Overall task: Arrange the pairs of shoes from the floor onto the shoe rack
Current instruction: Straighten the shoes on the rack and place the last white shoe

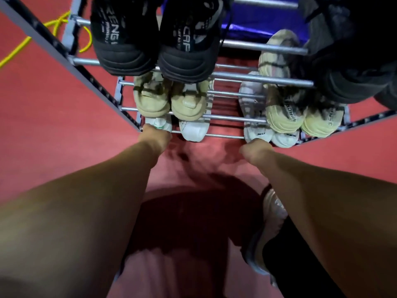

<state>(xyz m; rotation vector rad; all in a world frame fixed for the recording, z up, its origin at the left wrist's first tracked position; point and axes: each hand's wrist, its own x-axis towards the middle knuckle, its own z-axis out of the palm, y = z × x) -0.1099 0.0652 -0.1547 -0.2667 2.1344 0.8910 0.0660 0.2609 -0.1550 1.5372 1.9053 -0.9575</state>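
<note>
Both arms are reaching down the middle of the frame to the lowest tier of the rack (pixel 257 79). The left hand (pixel 154 137) is touching a white shoe (pixel 160 124) at centre left, and the right hand (pixel 255 148) is touching a second white shoe (pixel 256 131) at centre right (fingers are hiding underneath). Black shoes (pixel 129 39) are sitting at the top, with beige shoes (pixel 152 100) below them.

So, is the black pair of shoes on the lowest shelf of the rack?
No, the black pair sits on a higher shelf, above the beige pair.
</note>
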